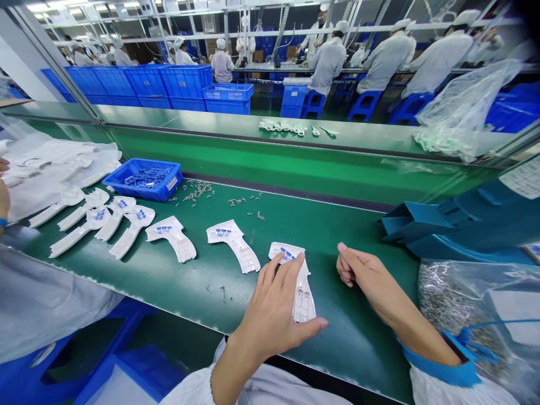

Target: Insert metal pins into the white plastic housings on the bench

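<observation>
My left hand (276, 306) lies over a white plastic shell (304, 298), fingertips on its upper part beside small blue pieces, thumb stretched out to the right. My right hand (358, 267) is held above the green bench (337, 349) to the right of that shell, its fingers curled in with thumb against forefinger; whatever may be between them is hidden. Two similar shells, one in the middle (238, 244) and one further left (172, 236), rest on the bench with blue pieces in them. Small metal parts (196, 191) are scattered behind them.
A blue bin (158, 191) of small blue parts stands at the back left, near more white shells (130, 228). Another person's hand (3, 169) shows at the left edge. Teal trays (459, 225) and a clear bag of metal parts (447, 292) sit at the right.
</observation>
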Demonstrator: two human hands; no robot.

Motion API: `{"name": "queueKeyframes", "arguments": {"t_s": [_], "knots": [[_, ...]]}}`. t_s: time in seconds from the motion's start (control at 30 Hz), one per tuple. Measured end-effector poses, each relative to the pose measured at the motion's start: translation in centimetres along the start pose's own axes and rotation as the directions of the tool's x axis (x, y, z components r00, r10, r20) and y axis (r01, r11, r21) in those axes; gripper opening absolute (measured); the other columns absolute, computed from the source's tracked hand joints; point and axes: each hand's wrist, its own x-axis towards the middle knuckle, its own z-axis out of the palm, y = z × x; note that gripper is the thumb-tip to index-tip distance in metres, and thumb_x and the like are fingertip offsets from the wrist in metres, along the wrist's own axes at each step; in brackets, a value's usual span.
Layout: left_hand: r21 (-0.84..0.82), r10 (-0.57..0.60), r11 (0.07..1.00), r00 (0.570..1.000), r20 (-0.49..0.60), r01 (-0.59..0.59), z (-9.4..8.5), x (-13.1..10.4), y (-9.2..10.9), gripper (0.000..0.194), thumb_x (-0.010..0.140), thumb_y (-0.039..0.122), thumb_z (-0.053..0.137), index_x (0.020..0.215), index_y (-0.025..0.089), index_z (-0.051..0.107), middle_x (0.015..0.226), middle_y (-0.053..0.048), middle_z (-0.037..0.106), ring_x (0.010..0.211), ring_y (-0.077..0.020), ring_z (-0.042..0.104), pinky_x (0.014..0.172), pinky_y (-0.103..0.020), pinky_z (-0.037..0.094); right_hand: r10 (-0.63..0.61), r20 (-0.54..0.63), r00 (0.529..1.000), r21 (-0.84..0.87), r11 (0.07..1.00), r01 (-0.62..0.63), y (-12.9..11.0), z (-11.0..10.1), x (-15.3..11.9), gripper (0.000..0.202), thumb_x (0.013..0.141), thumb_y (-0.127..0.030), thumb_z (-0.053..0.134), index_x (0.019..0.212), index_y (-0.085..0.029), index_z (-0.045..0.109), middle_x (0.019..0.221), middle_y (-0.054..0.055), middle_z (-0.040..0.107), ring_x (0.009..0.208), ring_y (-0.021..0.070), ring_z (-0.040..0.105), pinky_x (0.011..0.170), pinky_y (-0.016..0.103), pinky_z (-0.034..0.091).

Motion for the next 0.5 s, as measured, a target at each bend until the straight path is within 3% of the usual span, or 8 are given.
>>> {"name": "queueKeyframes", "arguments": {"t_s": [0.1,0.2,0.27,0.4,0.5], "knots": [[0.027,-0.123,0.992,0.990,-0.069,0.125,-0.1,-0.1,1.7,0.097,0.078,0.047,0.075,0.154,0.026,0.019,0.153,-0.011,0.037,0.142,-0.0378,0.029,0.112,-0.057,0.036,-0.015,0.008,1.000,-0.040,0.999,0.015,-0.1,0.2,0.0,0.060,0.086,-0.071,0.050,0.054,-0.021,0.045,0.053,-0.001,0.044,0.051,0.0119,0.040,0.050,0.027,0.035],[0.081,-0.282,0.950,0.940,-0.192,0.302,0.7,1.0,3.7,0.093,0.078,0.054,0.074,0.152,0.022,0.027,0.148,-0.016,0.042,0.129,-0.0413,0.041,0.101,-0.060,0.044,-0.026,0.028,0.999,-0.062,0.998,0.028,-0.1,0.4,0.1,0.058,0.085,-0.072,0.052,0.058,-0.020,0.052,0.058,0.001,0.051,0.055,0.0128,0.045,0.052,0.026,0.037],[0.144,-0.318,0.923,0.918,-0.238,0.357,1.5,2.2,4.4,0.086,0.080,0.047,0.074,0.150,0.021,0.032,0.146,-0.018,0.044,0.123,-0.0424,0.046,0.095,-0.060,0.047,-0.032,0.023,0.999,-0.054,0.998,0.033,-0.1,0.5,0.1,0.058,0.083,-0.073,0.052,0.060,-0.020,0.053,0.059,0.001,0.053,0.055,0.0131,0.046,0.052,0.026,0.038],[0.176,-0.313,0.916,0.918,-0.245,0.359,2.4,3.9,3.8,0.059,0.091,0.015,0.056,0.147,0.022,0.039,0.140,-0.015,0.051,0.117,-0.0359,0.050,0.091,-0.052,0.050,-0.043,0.012,0.999,-0.050,0.998,0.044,0.0,0.4,0.2,0.058,0.084,-0.073,0.050,0.060,-0.020,0.053,0.057,0.000,0.054,0.055,0.0135,0.048,0.052,0.027,0.038],[-0.039,-0.302,0.952,0.921,-0.247,0.302,1.4,3.7,2.4,0.050,0.094,0.014,0.050,0.143,0.023,0.043,0.135,-0.012,0.055,0.117,-0.0303,0.051,0.096,-0.048,0.047,-0.092,0.009,0.996,-0.075,0.993,0.092,-0.1,0.2,0.1,0.056,0.087,-0.069,0.048,0.059,-0.020,0.052,0.057,0.001,0.055,0.055,0.0137,0.049,0.054,0.027,0.038]]}}
